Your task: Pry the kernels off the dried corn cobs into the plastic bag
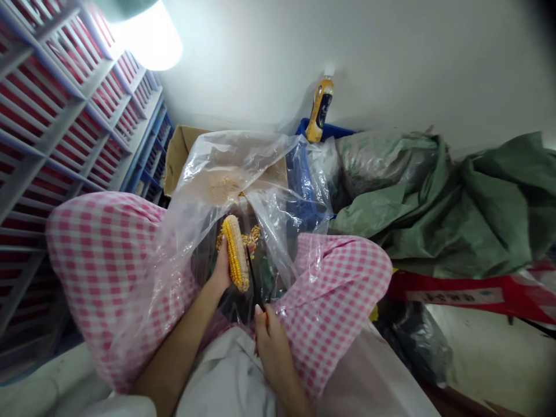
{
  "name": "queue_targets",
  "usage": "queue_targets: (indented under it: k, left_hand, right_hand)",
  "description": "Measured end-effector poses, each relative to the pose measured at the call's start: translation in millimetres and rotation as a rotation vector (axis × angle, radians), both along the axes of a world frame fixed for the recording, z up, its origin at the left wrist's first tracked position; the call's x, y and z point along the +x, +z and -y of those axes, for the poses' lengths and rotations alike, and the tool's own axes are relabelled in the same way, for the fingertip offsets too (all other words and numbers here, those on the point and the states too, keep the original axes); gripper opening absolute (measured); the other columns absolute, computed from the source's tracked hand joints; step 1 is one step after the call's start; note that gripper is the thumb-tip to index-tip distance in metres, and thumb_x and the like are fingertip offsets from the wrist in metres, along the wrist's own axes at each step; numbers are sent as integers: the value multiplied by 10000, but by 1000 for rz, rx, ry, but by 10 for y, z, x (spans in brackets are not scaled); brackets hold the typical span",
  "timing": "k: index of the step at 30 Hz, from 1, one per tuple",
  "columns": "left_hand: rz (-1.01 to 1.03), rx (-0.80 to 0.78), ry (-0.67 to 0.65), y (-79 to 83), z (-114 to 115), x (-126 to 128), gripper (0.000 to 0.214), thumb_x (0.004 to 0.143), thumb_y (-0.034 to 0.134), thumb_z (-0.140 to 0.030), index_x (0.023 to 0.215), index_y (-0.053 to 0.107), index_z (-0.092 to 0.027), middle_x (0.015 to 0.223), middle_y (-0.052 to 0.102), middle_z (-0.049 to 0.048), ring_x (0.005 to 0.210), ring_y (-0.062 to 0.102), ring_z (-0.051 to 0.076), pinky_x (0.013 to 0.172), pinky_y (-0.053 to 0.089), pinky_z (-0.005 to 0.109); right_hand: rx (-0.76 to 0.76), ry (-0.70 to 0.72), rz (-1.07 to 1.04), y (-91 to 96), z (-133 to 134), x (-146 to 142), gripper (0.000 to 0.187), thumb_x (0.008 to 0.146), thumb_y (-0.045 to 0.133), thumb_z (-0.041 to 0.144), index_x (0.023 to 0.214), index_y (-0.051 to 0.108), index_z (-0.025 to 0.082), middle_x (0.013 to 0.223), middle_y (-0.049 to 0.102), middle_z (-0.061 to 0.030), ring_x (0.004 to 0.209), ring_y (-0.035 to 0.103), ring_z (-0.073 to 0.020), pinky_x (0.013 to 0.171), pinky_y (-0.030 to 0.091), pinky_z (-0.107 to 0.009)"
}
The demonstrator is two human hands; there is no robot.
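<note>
My left hand (222, 263) is wrapped around an ear of corn (236, 255), held tilted above a clear plastic bag. Yellow kernels cover its left side, while a pale strip on the right is bare. In my right hand (270, 333) is a slim dark tool (253, 279) with a bit of orange at the grip; whether it is a screwdriver or a knife I cannot tell. Its shaft points up along the cob's right side. Loose kernels (252, 235) lie in the plastic bag (278, 223) behind the ear, which spreads between my pink-checked legs.
A cardboard box (176, 162) stands behind the bag, against the wall. Slatted plastic crates (87, 110) rise on the left under a bright lamp (152, 40). A yellow bottle (320, 110) stands by a blue bin (304, 188). Green cloth (486, 202) and stuffed sacks (382, 159) fill the right.
</note>
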State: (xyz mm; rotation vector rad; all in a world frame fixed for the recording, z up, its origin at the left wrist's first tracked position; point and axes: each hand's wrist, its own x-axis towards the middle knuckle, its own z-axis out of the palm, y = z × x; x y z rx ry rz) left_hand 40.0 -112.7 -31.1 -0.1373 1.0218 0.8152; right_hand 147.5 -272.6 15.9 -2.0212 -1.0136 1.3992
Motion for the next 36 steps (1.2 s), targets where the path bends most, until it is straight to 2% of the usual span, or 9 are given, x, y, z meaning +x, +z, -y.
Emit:
queue_targets:
  k: [7, 11, 14, 17, 22, 27, 32, 36]
  left_hand:
    - [136, 107, -13, -78, 21, -42, 660, 902, 229, -606, 840, 666, -115, 833, 731, 155, 938, 684, 270, 779, 552, 385]
    - [270, 178, -85, -87, 84, -34, 627, 850, 324, -661, 814, 656, -132, 915, 721, 177, 1035, 645, 308, 849, 525, 438]
    - [376, 242, -158, -38, 156, -4, 548, 824, 407, -633, 752, 635, -140, 952, 716, 186, 1085, 612, 346, 900, 490, 490]
    - [421, 336, -198, 30, 243, 25, 412, 768, 521, -547, 729, 624, -150, 939, 719, 173, 1075, 611, 369, 930, 463, 518]
    - [320, 427, -266, 62, 343, 43, 239, 712, 543, -401, 679, 583, -168, 802, 707, 145, 959, 663, 334, 812, 530, 438]
    - [265, 371, -257, 28, 354, 42, 157, 674, 528, -333, 647, 540, -178, 727, 696, 134, 896, 676, 321, 724, 547, 397]
    - [243, 417, -268, 78, 346, 38, 128, 653, 519, -302, 634, 546, -178, 680, 682, 135, 841, 678, 306, 676, 541, 351]
    - [191, 325, -233, 106, 315, 61, 165, 701, 523, -276, 735, 618, -145, 623, 665, 104, 686, 678, 253, 601, 535, 312]
  right_hand:
    - [35, -67, -139, 57, -35, -4, 396, 907, 383, 553, 860, 563, 203, 586, 469, 45, 503, 428, -118, 479, 356, -216]
    - [-5, -88, -272, 136, 0, 33, 447, 870, 397, 625, 836, 535, 201, 548, 403, 67, 453, 381, -100, 422, 321, -202]
    - [-67, -147, -342, 211, 2, 66, 555, 777, 445, 730, 851, 543, 189, 527, 407, 71, 429, 381, -93, 404, 318, -202]
    - [-126, -284, -366, 257, -2, 106, 708, 644, 503, 817, 926, 572, 171, 544, 467, 52, 423, 417, -102, 391, 342, -217]
    - [-130, -412, -281, 295, 11, 200, 792, 619, 552, 799, 1089, 591, 164, 614, 572, 5, 462, 497, -138, 410, 402, -251]
    - [-159, -401, -225, 308, 9, 218, 821, 609, 553, 804, 1105, 609, 153, 614, 602, -12, 476, 524, -158, 416, 416, -268]
    - [-150, -390, -237, 302, 0, 186, 776, 622, 543, 802, 1050, 637, 162, 572, 570, 1, 473, 510, -158, 423, 418, -269]
    - [-147, -390, -224, 302, 4, 176, 823, 585, 546, 826, 1056, 613, 155, 555, 534, 18, 462, 473, -141, 427, 407, -259]
